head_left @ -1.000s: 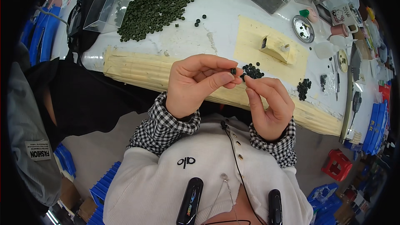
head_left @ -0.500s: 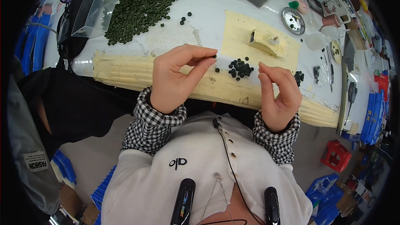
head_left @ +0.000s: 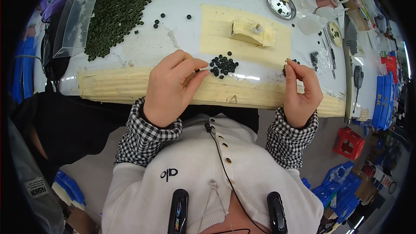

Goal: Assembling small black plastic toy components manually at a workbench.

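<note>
My left hand point(head_left: 171, 87) is closed in a pinch at the left side of a small pile of dark green, round bead-like pieces point(head_left: 224, 66). Whether a piece is between its thumb and fingertips I cannot make out. To the right of that pile my right hand point(head_left: 304, 93) is also pinched, thumb against fingertip. It partly covers a second small group of dark pieces point(head_left: 284, 70), and what it holds, if anything, is hidden. Behind the first pile, a cream block with a small peg point(head_left: 252, 31) rests on a pale yellow sheet point(head_left: 212, 26).
A large heap of the dark green pieces point(head_left: 117, 15) lies at the far left beside a clear plastic tray point(head_left: 76, 26). Several strays lie between heap and sheet. Further right are a round metal dish point(head_left: 281, 5), a pink cup point(head_left: 326, 1) and thin tools point(head_left: 331, 56). Yellowish padding point(head_left: 130, 84) runs along the table's front edge.
The whole view has shifted. The small dark piece at my left fingertips is gone from there, and one more stray lies on the table beyond. My right hand has moved right, over the second group.
</note>
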Motion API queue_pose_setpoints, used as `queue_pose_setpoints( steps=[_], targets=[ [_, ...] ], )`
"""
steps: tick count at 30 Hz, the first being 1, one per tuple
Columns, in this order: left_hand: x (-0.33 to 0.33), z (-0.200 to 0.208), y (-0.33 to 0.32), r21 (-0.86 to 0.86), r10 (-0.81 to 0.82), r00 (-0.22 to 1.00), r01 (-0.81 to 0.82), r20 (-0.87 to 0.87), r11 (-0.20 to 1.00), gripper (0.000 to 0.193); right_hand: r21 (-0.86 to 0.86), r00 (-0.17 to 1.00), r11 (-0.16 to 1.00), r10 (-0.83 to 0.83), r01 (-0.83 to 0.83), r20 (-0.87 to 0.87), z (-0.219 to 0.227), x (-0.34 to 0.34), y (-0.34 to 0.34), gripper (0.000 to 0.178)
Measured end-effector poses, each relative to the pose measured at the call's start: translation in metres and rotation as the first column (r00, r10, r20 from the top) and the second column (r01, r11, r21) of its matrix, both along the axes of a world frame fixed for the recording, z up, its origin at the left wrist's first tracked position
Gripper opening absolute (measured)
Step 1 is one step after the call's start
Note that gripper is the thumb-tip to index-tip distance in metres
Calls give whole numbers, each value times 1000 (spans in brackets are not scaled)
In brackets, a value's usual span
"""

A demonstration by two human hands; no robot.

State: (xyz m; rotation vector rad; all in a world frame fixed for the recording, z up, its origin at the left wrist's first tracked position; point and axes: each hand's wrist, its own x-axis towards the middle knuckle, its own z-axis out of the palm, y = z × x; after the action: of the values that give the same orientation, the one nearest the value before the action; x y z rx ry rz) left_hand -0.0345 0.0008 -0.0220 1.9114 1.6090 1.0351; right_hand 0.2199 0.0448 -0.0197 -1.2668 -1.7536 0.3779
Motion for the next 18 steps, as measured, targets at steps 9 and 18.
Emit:
queue_pose_setpoints(
  steps=[9, 18],
  targets=[
    [6, -1, 4, -50, 66, 997, -63, 42, 997, 14, 12, 993, 996, -89, 89, 74, -4, 36, 6, 11],
    [2, 0, 12, 136, 132, 991, -130, -4, 982, 12, 59, 923, 998, -1, -24, 386, 2, 25, 17, 10]
  ],
)
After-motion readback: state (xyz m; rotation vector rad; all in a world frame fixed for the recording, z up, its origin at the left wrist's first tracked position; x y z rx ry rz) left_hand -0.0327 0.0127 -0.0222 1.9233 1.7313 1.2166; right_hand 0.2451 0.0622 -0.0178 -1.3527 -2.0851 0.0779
